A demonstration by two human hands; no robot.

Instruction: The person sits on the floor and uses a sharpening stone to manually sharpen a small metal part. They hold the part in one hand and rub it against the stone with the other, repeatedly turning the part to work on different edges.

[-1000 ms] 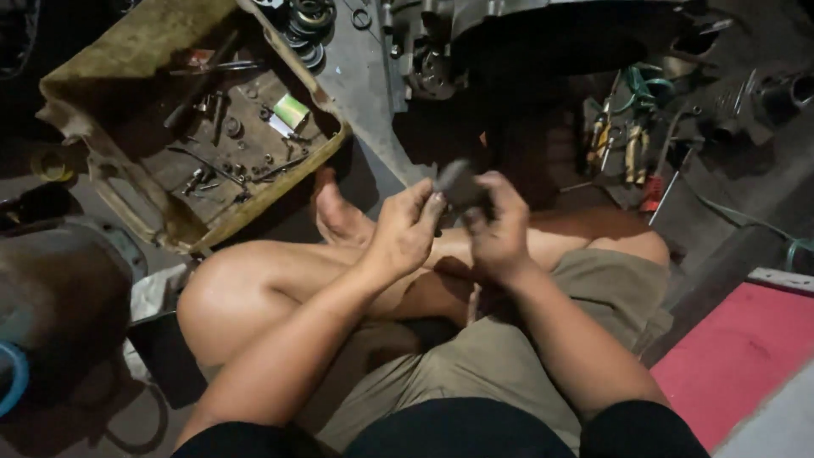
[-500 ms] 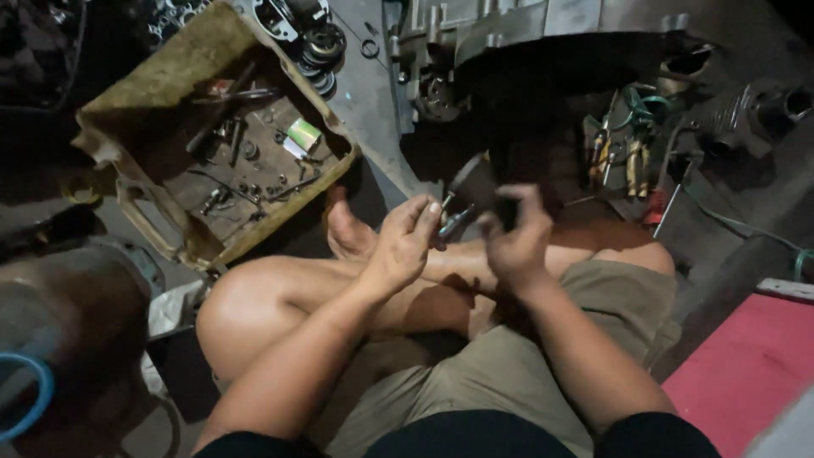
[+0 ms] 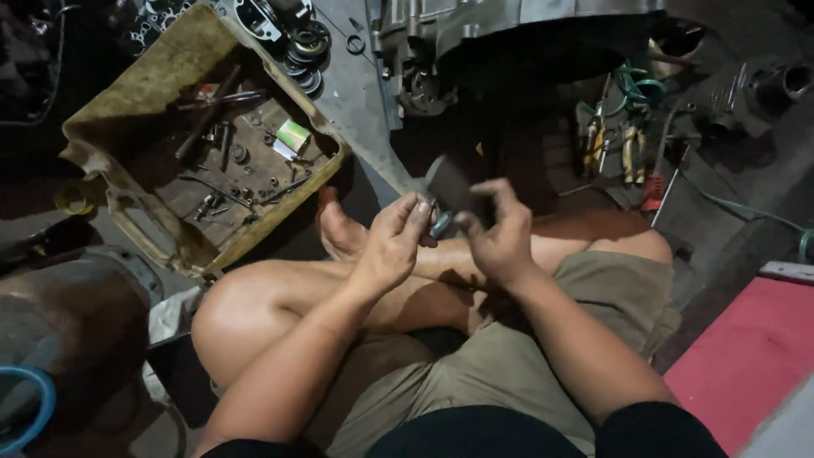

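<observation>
Small metal part (image 3: pixel 441 222) pinched between both hands.

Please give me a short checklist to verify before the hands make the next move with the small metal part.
1. Small metal part pinched between both hands: ok.
2. Left hand grip on it: ok, fingertips touch it.
3. Right hand grip: cannot tell, fingers curl over it.
4. Part seen well enough to name it: not ok, dim and blurred.
5. Yellow tray of loose hardware beside the left knee: ok.
6. Pliers on the floor ahead: ok.
</observation>
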